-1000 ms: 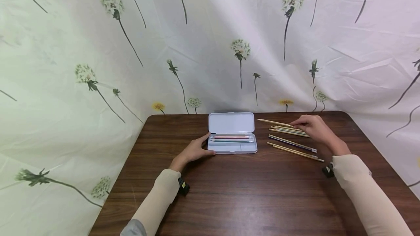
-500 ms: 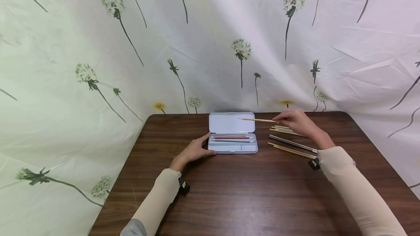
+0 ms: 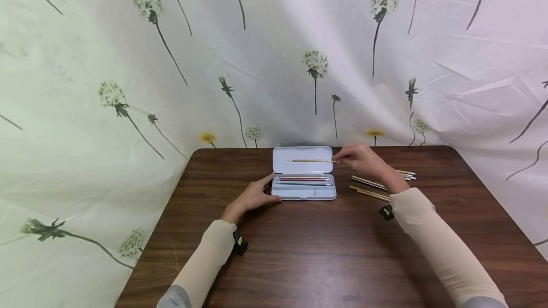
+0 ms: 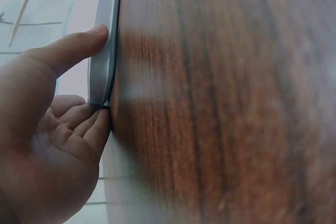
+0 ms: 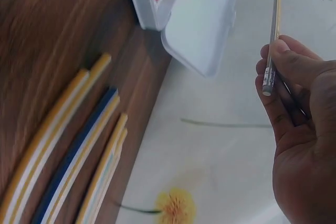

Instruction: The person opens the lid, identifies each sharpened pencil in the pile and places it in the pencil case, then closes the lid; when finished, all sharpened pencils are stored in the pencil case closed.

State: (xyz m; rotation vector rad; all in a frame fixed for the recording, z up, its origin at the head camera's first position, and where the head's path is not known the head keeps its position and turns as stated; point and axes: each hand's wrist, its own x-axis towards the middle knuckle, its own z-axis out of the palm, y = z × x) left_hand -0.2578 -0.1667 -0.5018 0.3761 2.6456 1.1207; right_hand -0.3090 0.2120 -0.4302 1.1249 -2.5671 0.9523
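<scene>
Leftward from the right hand [image 3: 361, 159], which pinched it near the eraser, a pencil [image 3: 311, 160] extended roughly parallel to the white pencil case [image 3: 295, 194]; the left hand [image 3: 252, 196], nearer the case, gripped its left end.

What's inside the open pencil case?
At least a red pencil and a green pencil lie toward the back of the pencil case; anything directly beneath them is covered from view.
</scene>
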